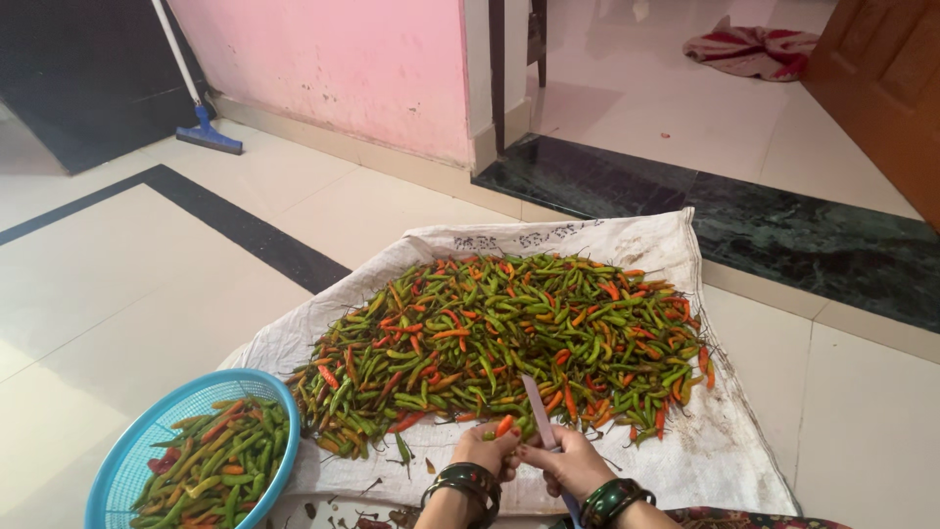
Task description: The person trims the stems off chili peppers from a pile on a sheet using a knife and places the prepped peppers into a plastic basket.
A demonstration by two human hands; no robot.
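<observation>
Two hands, left (487, 453) pinching one orange chilli (504, 425), right (568, 462) gripping one knife (540, 411), wrists cut off; heaped chillies (509, 343) uncountable.

Pale glossy floor tiles (147, 284) run across the room, crossed by a black inlaid border strip (245, 230). A pink wall (362, 69) with scuffed paint stands behind, a blue floor wiper (201, 127) leaning near it. A dark green marble threshold (783, 235) leads past a brown wooden door (886, 88) to a crumpled red-and-white cloth (749, 49).
</observation>
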